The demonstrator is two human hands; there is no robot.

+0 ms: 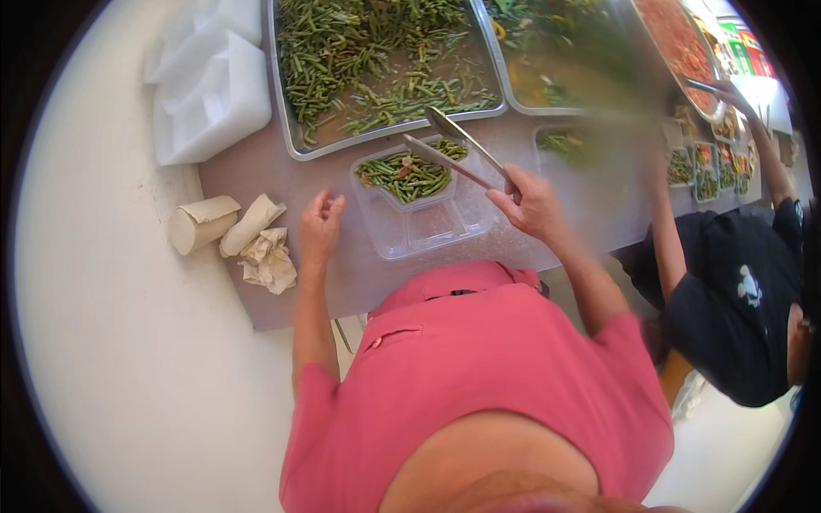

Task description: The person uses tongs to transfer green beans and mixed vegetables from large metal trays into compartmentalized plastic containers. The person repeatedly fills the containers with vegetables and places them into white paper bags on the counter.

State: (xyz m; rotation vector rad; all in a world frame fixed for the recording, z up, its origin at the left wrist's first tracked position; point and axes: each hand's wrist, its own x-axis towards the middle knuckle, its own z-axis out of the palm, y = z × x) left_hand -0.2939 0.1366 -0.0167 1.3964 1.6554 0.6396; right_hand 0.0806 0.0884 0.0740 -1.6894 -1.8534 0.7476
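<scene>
My right hand [529, 202] grips a pair of metal serving tongs [471, 142], whose two tips are spread apart. The tongs hover over a clear plastic compartment container [431, 247]. Cut green beans [410, 176], with a bit of brown food on top, fill its large far compartment. The smaller near compartments show no food. Left of the container, my left hand [321, 224] holds nothing, its fingers loosely curled. Just beyond the container lies a large metal tray [397, 131] of cooked green beans [359, 58], with liquid showing at its bottom.
Stacked empty containers [215, 102] stand far left. Paper rolls [204, 224] and crumpled paper [269, 260] lie at the table's left edge. A second tray [545, 110] holds vegetables in liquid. Another container [551, 160] with beans sits right, partly blurred. A co-worker's arms [670, 256] reach over the table.
</scene>
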